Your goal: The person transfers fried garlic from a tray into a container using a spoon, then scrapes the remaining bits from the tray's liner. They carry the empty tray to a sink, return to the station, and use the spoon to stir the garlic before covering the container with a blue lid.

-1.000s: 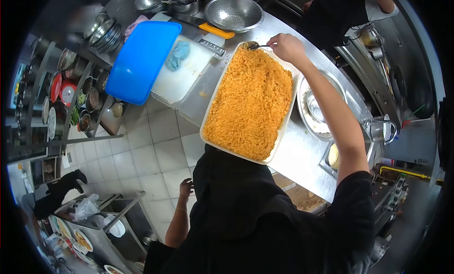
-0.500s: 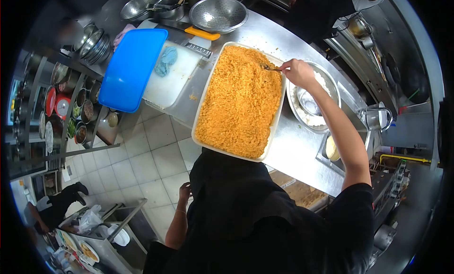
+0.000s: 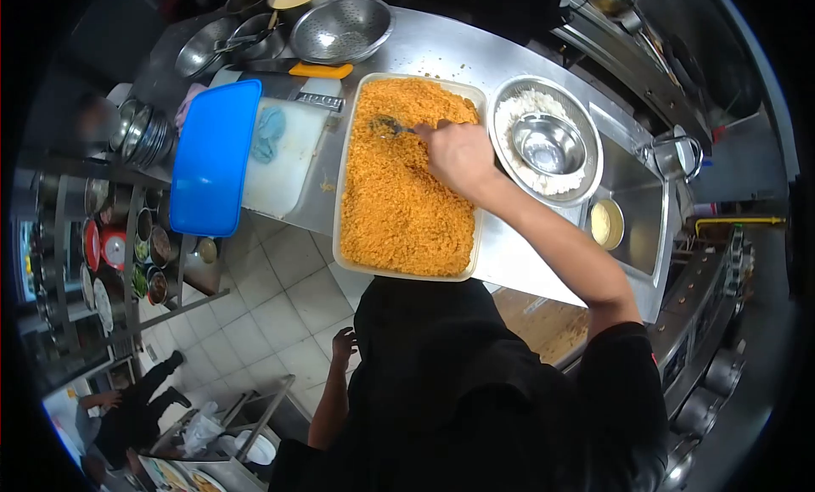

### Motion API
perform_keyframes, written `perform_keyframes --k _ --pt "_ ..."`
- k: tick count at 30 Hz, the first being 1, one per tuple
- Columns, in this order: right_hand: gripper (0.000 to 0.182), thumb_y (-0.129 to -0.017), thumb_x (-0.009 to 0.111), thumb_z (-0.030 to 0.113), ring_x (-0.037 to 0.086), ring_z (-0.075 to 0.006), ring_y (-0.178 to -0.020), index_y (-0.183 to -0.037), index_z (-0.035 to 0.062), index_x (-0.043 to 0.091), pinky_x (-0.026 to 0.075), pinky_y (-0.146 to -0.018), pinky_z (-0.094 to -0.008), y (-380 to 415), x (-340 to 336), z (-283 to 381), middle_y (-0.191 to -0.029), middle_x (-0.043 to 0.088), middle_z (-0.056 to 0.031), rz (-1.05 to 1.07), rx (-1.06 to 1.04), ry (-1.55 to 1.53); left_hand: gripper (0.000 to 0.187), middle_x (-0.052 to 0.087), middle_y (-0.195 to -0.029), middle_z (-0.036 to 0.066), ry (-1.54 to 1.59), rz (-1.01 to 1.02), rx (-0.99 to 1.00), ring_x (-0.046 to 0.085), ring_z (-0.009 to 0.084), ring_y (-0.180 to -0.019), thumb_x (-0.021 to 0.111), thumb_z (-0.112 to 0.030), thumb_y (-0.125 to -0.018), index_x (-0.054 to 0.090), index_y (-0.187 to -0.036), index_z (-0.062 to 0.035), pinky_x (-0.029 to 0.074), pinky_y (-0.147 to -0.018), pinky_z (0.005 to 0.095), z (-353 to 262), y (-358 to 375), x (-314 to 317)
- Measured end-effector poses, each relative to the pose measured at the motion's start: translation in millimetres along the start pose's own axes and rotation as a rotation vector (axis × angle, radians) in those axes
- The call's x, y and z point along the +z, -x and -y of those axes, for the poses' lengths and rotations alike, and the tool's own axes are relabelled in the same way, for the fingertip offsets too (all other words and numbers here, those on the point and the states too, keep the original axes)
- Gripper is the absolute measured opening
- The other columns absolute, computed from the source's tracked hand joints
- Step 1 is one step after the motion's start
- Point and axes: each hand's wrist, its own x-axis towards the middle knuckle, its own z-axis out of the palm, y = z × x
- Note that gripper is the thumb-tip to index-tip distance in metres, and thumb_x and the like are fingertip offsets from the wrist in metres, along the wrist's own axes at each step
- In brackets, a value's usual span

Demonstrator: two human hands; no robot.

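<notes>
Moving inward from the tray's far edge, right hand (image 3: 458,152), fingers closed on spoon (image 3: 388,126), is now raking mid-tray orange rice (image 3: 399,203); left hand (image 3: 343,345) is hanging loosely open, holding nothing.

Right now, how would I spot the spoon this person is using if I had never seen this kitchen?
Find the long steel counter, then the big white tray heaped with orange rice. The spoon lies in the rice near the tray's far end, its handle in the right hand. It is the only shiny metal thing on the orange; the nearby bowls and the colander sit off the tray.
</notes>
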Motion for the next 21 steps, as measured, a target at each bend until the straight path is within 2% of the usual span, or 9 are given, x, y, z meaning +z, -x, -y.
perform_keyframes --k 2,4,6,10,11,13,15,18,21 --pt "0.046 -0.068 0.055 0.005 0.063 -0.0257 -0.06 -0.112 0.0167 0.061 0.05 -0.054 -0.037 4.9 10.3 2.1 -0.073 0.063 -0.0101 -0.041 0.007 -0.027 0.035 0.066 -0.087 0.006 -0.049 0.03 0.065 0.061 0.0139 -0.07 0.047 -0.013 -0.087 0.049 -0.12 -0.0053 0.044 -0.055 0.0273 -4.2 0.1 -5.8" --pt "0.044 -0.068 0.055 0.005 0.063 -0.0264 -0.06 -0.11 0.0159 0.062 0.05 -0.054 -0.0375 10.5 11.5 -2.2 -0.074 0.063 -0.0106 -0.037 0.117 -0.013 0.037 0.066 -0.088 0.007 -0.06 0.039 0.068 0.062 0.0148 -0.071 0.047 -0.014 -0.086 0.048 -0.122 -0.005 0.044 -0.056 0.0276 -7.9 -1.2 -9.6" --pt "0.043 -0.068 0.055 0.005 0.063 -0.0263 -0.059 -0.108 0.0161 0.063 0.05 -0.053 -0.0376 17.2 16.3 -15.6 -0.073 0.062 -0.0108 -0.074 0.144 -0.014 0.037 0.066 -0.09 0.008 0.239 0.048 -0.052 0.062 0.015 -0.071 0.047 -0.014 -0.086 0.047 -0.122 -0.0047 0.043 -0.056 0.0277 -14.1 -2.6 -12.0" --pt "0.039 -0.067 0.056 0.005 0.062 -0.0269 -0.057 -0.103 0.0165 0.066 0.05 -0.052 -0.0386 25.6 22.3 -46.4 -0.067 0.061 -0.0116 -0.132 0.224 -0.019 0.037 0.066 -0.089 0.008 0.194 -0.008 -0.141 0.062 0.015 -0.071 0.048 -0.016 -0.086 0.048 -0.122 -0.0055 0.043 -0.055 0.0273 -30.6 -3.7 -9.7" --pt "0.032 -0.07 0.057 0.006 0.062 -0.0286 -0.056 -0.098 0.0155 0.069 0.049 -0.052 -0.0396 26.5 22.9 -52.1 -0.065 0.062 -0.0135 -0.197 0.243 -0.052 0.037 0.066 -0.089 0.008 0.19 -0.008 -0.139 0.062 0.015 -0.071 0.048 -0.016 -0.086 0.048 -0.122 -0.0055 0.043 -0.055 0.0273 -28.3 -5.2 -11.0" --pt "0.029 -0.072 0.057 0.007 0.062 -0.0295 -0.057 -0.096 0.015 0.069 0.049 -0.053 -0.0398 28.7 22.3 -61.0 -0.065 0.062 -0.0144 -0.193 0.289 -0.075 0.037 0.066 -0.088 0.007 0.07 0.05 0.003 0.062 0.0145 -0.07 0.048 -0.017 -0.086 0.048 -0.122 -0.006 0.042 -0.054 0.0262 -22.9 -7.0 -12.1" --pt "0.021 -0.077 0.057 0.012 0.062 -0.0318 -0.06 -0.092 0.0159 0.071 0.049 -0.055 -0.0404 30.0 23.2 -69.5 -0.067 0.063 -0.0169 -0.181 0.384 -0.119 0.037 0.066 -0.087 0.007 -0.004 0.051 0.023 0.062 0.0141 -0.07 0.048 -0.017 -0.086 0.048 -0.121 -0.0062 0.042 -0.054 0.0258 -16.3 -13.5 -12.3" --pt "0.02 -0.077 0.058 0.013 0.062 -0.0315 -0.061 -0.092 0.0185 0.071 0.049 -0.058 -0.0404 34.6 25.3 -90.5 -0.068 0.063 -0.0175 -0.204 0.394 -0.135 0.037 0.066 -0.087 0.007 -0.092 0.044 0.033 0.062 0.0139 -0.07 0.047 -0.016 -0.086 0.048 -0.121 -0.0062 0.041 -0.054 0.0255 -21.3 -11.6 -12.8" --pt "0.023 -0.077 0.054 0.013 0.063 -0.031 -0.072 -0.091 0.0187 0.072 0.049 -0.067 -0.0373 33.4 35.3 -118.2 -0.08 0.066 -0.0149 -0.15 0.527 -0.558 0.037 0.066 -0.088 0.007 -0.008 0.035 0.005 0.062 0.0143 -0.072 0.047 -0.016 -0.086 0.048 -0.122 -0.0062 0.042 -0.055 0.0263 -33.1 -1.2 -13.3"
